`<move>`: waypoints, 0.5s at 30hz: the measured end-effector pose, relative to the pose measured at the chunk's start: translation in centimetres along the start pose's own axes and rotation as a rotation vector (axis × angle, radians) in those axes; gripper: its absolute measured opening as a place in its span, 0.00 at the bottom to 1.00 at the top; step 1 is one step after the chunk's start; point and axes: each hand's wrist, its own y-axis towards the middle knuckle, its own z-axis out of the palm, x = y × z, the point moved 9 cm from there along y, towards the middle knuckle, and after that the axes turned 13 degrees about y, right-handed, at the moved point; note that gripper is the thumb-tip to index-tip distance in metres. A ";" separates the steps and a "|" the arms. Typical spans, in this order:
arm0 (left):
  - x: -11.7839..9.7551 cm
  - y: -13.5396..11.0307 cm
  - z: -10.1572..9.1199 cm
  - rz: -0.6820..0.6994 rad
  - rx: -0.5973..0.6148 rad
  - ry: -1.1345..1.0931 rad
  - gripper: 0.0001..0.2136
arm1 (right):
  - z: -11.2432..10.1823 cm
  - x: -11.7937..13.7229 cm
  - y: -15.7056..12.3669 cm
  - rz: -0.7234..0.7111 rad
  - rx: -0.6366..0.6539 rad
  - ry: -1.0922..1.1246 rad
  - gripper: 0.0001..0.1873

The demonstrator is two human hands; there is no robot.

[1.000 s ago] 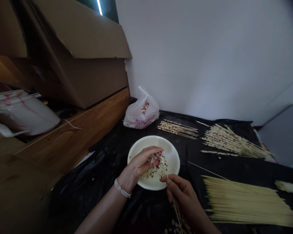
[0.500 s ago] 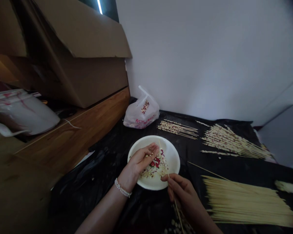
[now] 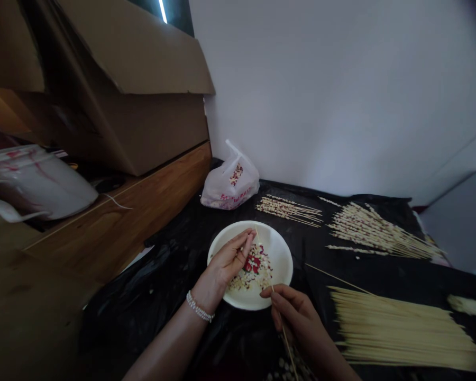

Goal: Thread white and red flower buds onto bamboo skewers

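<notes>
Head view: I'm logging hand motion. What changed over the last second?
The left hand drew back leftward off the white and red bits in the plate, fingertips now by the skewer tip. The right hand still pinches the skewer; plastic bag and skewer piles unmoved.

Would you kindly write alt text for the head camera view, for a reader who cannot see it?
Over a white plate of pale and red pieces, the right hand pinches a thin skewer while the left hand touches the pieces. Bare skewers lie on black sheeting.

We find open black sheet point(image 3: 174, 275) left of the plate point(image 3: 280, 251); bare sticks point(image 3: 400, 328) and loaded skewers point(image 3: 373, 227) crowd our right.
</notes>
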 end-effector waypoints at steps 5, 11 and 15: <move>-0.3 -0.3 -0.7 0.003 -0.012 0.016 0.11 | 0.3 0.0 -0.2 0.015 0.014 -0.013 0.23; -0.5 0.2 -1.1 0.097 0.042 0.113 0.07 | 0.3 -0.1 -0.1 0.017 0.023 0.005 0.23; -0.4 0.9 -1.2 0.170 0.077 0.155 0.10 | 0.5 -0.1 0.1 0.023 0.034 -0.001 0.25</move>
